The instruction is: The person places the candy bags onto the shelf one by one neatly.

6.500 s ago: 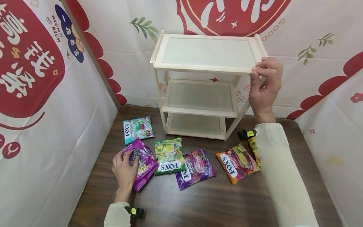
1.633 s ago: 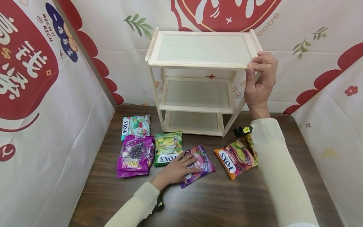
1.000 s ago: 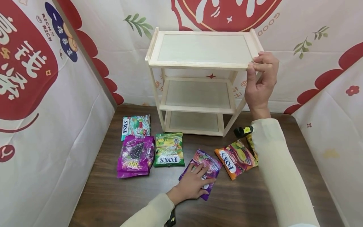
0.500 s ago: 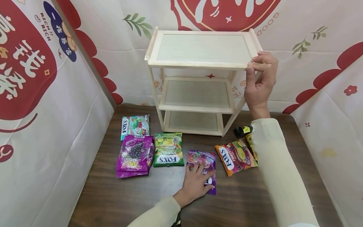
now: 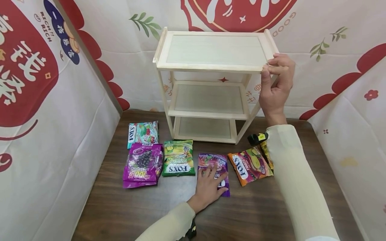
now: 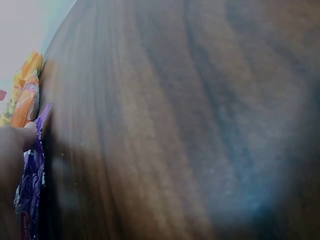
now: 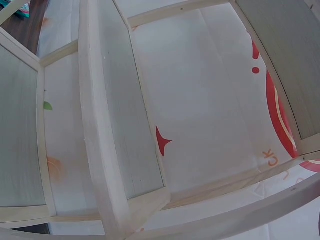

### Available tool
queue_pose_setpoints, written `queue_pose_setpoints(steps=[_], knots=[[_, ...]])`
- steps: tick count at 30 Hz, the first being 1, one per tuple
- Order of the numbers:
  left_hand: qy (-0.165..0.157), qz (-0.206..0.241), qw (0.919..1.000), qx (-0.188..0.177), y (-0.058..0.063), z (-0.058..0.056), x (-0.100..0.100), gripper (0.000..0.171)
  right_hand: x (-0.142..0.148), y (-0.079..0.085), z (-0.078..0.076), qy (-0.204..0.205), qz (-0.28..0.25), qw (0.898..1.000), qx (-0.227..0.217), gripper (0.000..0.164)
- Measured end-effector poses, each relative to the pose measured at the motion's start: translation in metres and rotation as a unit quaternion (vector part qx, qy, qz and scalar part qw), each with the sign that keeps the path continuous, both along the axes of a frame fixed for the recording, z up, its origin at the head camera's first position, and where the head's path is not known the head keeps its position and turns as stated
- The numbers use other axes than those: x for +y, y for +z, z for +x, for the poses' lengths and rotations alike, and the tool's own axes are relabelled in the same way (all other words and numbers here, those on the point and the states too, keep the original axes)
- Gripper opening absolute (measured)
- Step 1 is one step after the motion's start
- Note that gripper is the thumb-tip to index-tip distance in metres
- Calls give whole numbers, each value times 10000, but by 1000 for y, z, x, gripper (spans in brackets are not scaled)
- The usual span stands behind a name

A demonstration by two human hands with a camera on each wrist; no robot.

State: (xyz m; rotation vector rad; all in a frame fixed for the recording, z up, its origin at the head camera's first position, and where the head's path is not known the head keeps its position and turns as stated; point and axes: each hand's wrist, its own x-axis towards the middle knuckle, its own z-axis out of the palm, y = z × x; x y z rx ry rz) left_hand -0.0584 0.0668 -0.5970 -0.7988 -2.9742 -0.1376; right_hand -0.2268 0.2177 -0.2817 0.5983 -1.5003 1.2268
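Note:
My left hand (image 5: 207, 188) lies with spread fingers on a purple FOX'S berries candy bag (image 5: 212, 158), flat on the table in front of the rack. The thumb touches the bag's right edge; the palm covers its lower left. In the left wrist view, part of the hand (image 6: 11, 155) shows beside the purple candy bag (image 6: 32, 175). My right hand (image 5: 277, 87) grips the top right front corner of a pale wooden three-tier shelf rack (image 5: 214, 50). Only the rack's frame and shelves (image 7: 95, 120) show in the right wrist view; the hand is out of it.
Left of the berries bag are a green FOX'S bag (image 5: 178, 158), a purple grape candy bag (image 5: 143, 164) and a teal FOX'S bag (image 5: 143, 133). To its right lie an orange FOX'S bag (image 5: 251, 166) and a yellow packet (image 5: 266, 153), partly behind the right sleeve. Printed cloth walls surround the table.
My left hand has let go of the grape bag, which now lies straighter below the teal one. It has slid the berries bag right, turned it upright, then pushed it slightly toward the rack.

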Motion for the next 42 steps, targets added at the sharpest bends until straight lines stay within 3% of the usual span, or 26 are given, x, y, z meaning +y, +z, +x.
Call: queue_pose_setpoints(steps=[6,9,12,14,16,20,23,28,31,35,42], knots=[[-119,-81,9998,-119,8,-1,-5,61,1,-1,-1,-60,56,10000,-52,42],[-192,387,9990,149,17,-3,-17,55,1,-1,-2,-52,39,10000,-42,44],[-117,1144,9907,733,24,-12,-37,45,1,-2,-3,-36,25,10000,-28,44],[54,1484,9833,1049,26,-20,-52,41,1,-2,-2,-43,5,10000,-23,43],[375,1498,9810,1175,26,-30,-67,42,2,-2,-2,-59,-7,10000,-19,41],[1123,1027,9843,895,19,-42,-90,54,3,-2,-1,-42,-61,10000,0,41],[1338,976,9827,830,11,-45,-100,55,2,-3,-2,-6,-39,10000,-8,42],[1209,1367,9777,1040,5,-43,-102,48,1,-1,-3,-10,-27,10000,-21,39],[1170,1363,9793,936,7,-39,-100,47,1,-1,-4,9,-100,9999,25,35],[1177,1230,9825,759,8,-27,-95,44,0,0,-4,7,-134,9999,46,35],[1191,1396,9805,698,8,-7,-94,44,-2,-1,-3,-33,-115,9999,-7,38]])
